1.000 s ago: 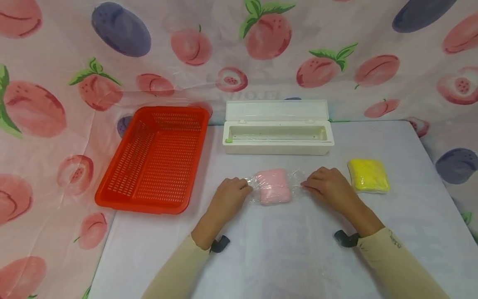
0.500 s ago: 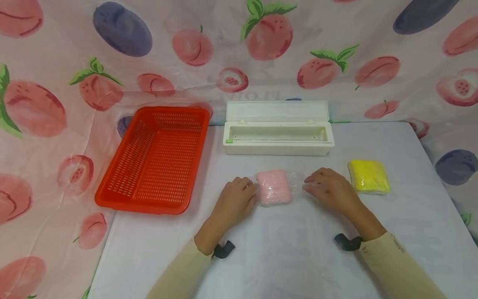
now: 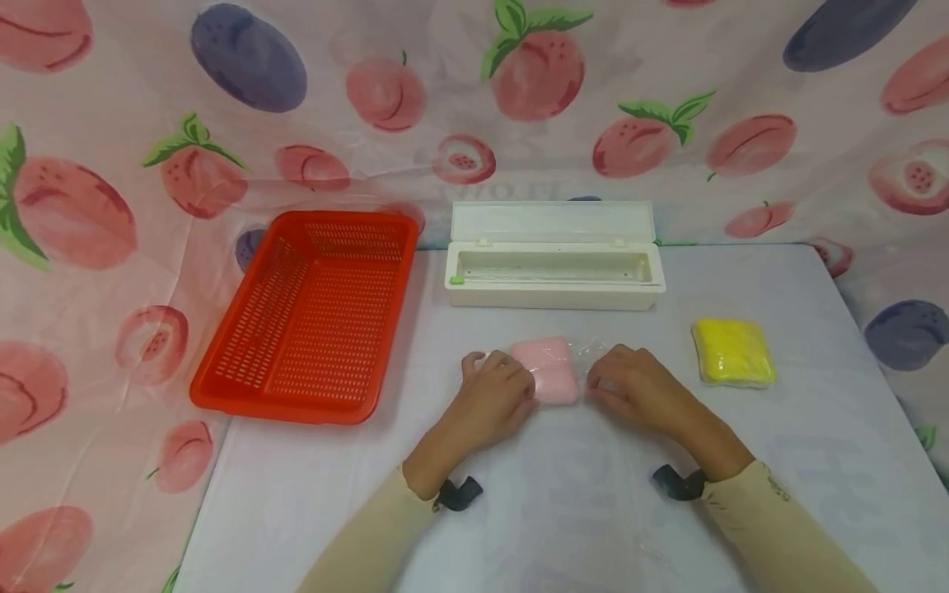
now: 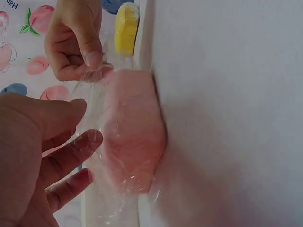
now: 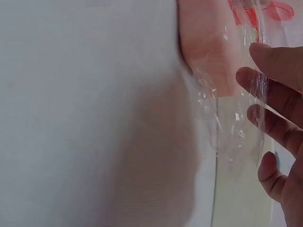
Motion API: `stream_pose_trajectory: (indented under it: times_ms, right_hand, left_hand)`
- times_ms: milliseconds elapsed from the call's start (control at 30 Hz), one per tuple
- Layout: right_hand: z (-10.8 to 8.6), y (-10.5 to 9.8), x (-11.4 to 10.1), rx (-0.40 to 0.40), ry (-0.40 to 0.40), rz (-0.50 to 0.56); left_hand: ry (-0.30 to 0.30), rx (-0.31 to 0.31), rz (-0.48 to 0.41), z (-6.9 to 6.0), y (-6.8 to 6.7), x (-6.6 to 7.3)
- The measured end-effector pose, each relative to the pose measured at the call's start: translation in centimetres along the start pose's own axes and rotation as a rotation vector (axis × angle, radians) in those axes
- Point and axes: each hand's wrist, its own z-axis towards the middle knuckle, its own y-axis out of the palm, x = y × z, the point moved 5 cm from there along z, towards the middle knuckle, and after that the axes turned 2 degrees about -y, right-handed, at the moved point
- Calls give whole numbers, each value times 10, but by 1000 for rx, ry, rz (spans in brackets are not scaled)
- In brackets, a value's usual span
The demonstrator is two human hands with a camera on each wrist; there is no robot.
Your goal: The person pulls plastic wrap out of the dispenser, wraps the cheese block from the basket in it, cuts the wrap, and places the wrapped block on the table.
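A soft-looking pink block (image 3: pixel 546 371) lies on the white table in clear plastic wrap (image 5: pixel 232 123); its kind is unclear. At the block's left side is my left hand (image 3: pixel 495 397), partly over it in the head view. In the left wrist view, my left thumb and fingers (image 4: pixel 78 146) stand apart, the wrap's edge lying against them. On the right, my right hand (image 3: pixel 630 387) holds the loose wrap end between thumb and fingers, and the wrap bunches at its thumb tip (image 4: pixel 93 60). A yellow block (image 3: pixel 734 352), its surface shiny like wrap, rests right of that hand.
A white cling film dispenser box (image 3: pixel 554 298) stands behind the pink block, its lid (image 3: pixel 552 222) raised and a green slider (image 3: pixel 457 280) at its left end. To the left sits a red perforated basket (image 3: pixel 285 412). A fruit-print sheet (image 3: pixel 415 49) hangs behind the table.
My left hand has moved rightward from the wrap's left end, onto the pink block's edge. My right hand has come slightly closer to the block. The wrap's ends are less stretched out.
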Motion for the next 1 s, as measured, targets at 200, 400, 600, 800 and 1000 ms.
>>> stream_pose_trajectory:
  times_ms: [200,400,600,800,1000]
  right_hand:
    - [3,-5,-7,-3,-39,-23]
    - [4,1,-15,27,-171,-89]
    - [6,9,-18,-17,-192,-99]
    - [9,10,-20,-59,-161,-138]
    - [9,11,-15,-71,-137,-115]
  left_hand:
    - [10,-30,29,-3,-11,-6]
    - [-23,-32,142,-11,-12,-11]
    - [-123,-36,252,-18,-17,-11]
    - [-176,-43,357,-26,-29,-12]
    - [-109,-3,303,-36,-43,-26]
